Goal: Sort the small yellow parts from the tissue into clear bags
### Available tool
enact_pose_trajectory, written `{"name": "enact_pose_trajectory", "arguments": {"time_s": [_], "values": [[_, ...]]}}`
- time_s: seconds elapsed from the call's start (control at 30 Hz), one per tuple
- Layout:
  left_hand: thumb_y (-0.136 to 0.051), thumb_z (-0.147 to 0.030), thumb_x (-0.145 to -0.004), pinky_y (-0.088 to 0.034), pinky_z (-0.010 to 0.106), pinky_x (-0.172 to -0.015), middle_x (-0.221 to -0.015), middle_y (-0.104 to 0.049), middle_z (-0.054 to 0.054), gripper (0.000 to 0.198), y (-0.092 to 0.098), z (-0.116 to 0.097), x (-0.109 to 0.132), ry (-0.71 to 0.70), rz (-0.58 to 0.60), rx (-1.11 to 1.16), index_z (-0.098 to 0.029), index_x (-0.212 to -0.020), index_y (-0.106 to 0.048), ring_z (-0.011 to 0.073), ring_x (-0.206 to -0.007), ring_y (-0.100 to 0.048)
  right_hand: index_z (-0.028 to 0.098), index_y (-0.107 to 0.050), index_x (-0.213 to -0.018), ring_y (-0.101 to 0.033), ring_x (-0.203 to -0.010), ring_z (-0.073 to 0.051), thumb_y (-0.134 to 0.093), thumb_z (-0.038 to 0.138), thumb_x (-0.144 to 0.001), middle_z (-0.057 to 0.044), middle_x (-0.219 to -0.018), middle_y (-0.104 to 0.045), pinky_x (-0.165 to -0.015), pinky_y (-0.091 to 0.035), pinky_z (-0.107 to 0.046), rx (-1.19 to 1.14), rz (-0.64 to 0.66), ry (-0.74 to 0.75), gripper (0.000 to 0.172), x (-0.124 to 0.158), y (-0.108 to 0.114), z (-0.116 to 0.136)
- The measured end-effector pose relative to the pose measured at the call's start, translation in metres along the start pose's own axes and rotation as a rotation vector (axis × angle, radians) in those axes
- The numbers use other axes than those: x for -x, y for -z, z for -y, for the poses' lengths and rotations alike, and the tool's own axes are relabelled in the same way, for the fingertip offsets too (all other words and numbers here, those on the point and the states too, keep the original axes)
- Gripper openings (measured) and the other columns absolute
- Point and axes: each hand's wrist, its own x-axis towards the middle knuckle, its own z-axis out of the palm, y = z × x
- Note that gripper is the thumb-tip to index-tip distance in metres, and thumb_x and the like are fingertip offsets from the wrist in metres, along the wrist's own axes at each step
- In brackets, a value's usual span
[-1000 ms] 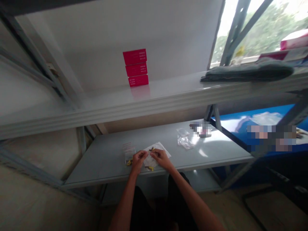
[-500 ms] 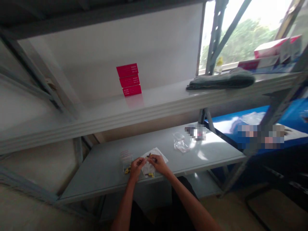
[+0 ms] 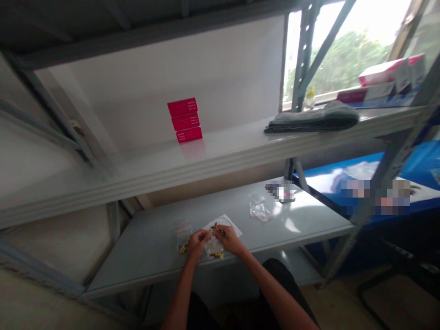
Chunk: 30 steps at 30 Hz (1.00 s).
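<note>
Fingers pinched, my left hand (image 3: 197, 244) and my right hand (image 3: 228, 238) meet at the upper edge of a clear plastic bag (image 3: 211, 247). Small yellow pieces (image 3: 217, 255) lie at the bottom of that bag. Under and behind the hands is a white sheet (image 3: 233, 223), with a few yellow and dark pieces (image 3: 213, 226) on it, partly hidden by my fingers. Left of my left hand lies another clear zip bag (image 3: 183, 233), with yellow pieces near its lower end.
Crumpled clear bags (image 3: 259, 208) lie farther right on the grey shelf (image 3: 147, 247). Above, an upper shelf (image 3: 227, 149) carries stacked red boxes (image 3: 186, 121) and a folded grey cloth (image 3: 312, 120). A metal post (image 3: 381, 169) stands at the right, beside a blue surface (image 3: 330, 174).
The camera view has tilted slightly, so the scene sits a little lower. Both hands stay at the bag's top, with only small finger movement.
</note>
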Motion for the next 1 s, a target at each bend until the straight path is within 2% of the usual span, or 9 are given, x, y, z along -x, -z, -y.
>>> {"name": "enact_pose_trajectory", "arguments": {"time_s": [0.23,0.43,0.53,0.7,0.9,1.0], "values": [[-0.077,-0.049,-0.073,-0.044,0.025,-0.068,-0.075,-0.068,0.003,0.035,-0.0023,-0.0060,0.0028,-0.030,0.020,0.005,-0.015,-0.077,-0.071,0.0169,-0.072,-0.060,0.018,-0.070,-0.079,-0.058,-0.069,-0.016,-0.059,0.035,-0.094,-0.003,-0.075,-0.068,-0.065,-0.041,-0.026,-0.018,-0.033,-0.010,0.025,-0.0012,-0.0037,-0.0035],[-0.080,-0.051,-0.068,-0.042,0.023,-0.063,-0.069,-0.065,0.001,0.038,0.0016,-0.0042,0.0004,0.010,-0.077,0.038,-0.016,-0.074,-0.069,0.0148,-0.066,-0.057,0.018,-0.070,-0.079,-0.051,-0.061,-0.014,-0.059,0.042,-0.094,-0.002,-0.070,-0.064,-0.059,-0.037,-0.025,-0.009,-0.045,-0.046,0.030,-0.0019,-0.0050,-0.0052],[-0.082,-0.051,-0.065,-0.044,0.024,-0.065,-0.072,-0.066,0.001,0.039,0.0022,-0.0017,0.0006,0.020,-0.082,0.043,-0.016,-0.076,-0.069,0.0156,-0.069,-0.059,0.017,-0.069,-0.076,-0.050,-0.061,-0.014,-0.057,0.040,-0.095,-0.002,-0.069,-0.063,-0.059,-0.035,-0.025,0.000,-0.068,-0.025,0.032,0.0005,-0.0032,-0.0048],[-0.080,-0.049,-0.068,-0.047,0.026,-0.072,-0.080,-0.071,0.006,0.037,0.0014,-0.0005,0.0017,0.024,-0.007,-0.025,-0.014,-0.080,-0.073,0.0187,-0.076,-0.063,0.018,-0.071,-0.081,-0.052,-0.063,-0.014,-0.058,0.034,-0.094,-0.002,-0.072,-0.065,-0.061,-0.036,-0.025,-0.009,-0.018,0.017,0.024,0.0020,-0.0022,-0.0046],[-0.081,-0.052,-0.064,-0.044,0.024,-0.063,-0.072,-0.068,0.002,0.040,0.0040,-0.0012,0.0007,0.053,-0.111,-0.007,-0.015,-0.078,-0.071,0.0156,-0.067,-0.059,0.018,-0.071,-0.080,-0.051,-0.061,-0.014,-0.060,0.032,-0.092,-0.002,-0.071,-0.066,-0.060,-0.036,-0.025,-0.023,-0.095,-0.055,0.022,-0.0001,-0.0056,-0.0056],[-0.081,-0.051,-0.066,-0.044,0.023,-0.064,-0.074,-0.068,0.002,0.039,0.0040,-0.0022,0.0009,0.053,-0.078,0.003,-0.016,-0.080,-0.071,0.0153,-0.068,-0.060,0.019,-0.071,-0.080,-0.052,-0.063,-0.014,-0.058,0.030,-0.094,-0.002,-0.072,-0.066,-0.061,-0.037,-0.025,-0.035,-0.095,-0.029,0.022,0.0009,-0.0033,-0.0032]]}}
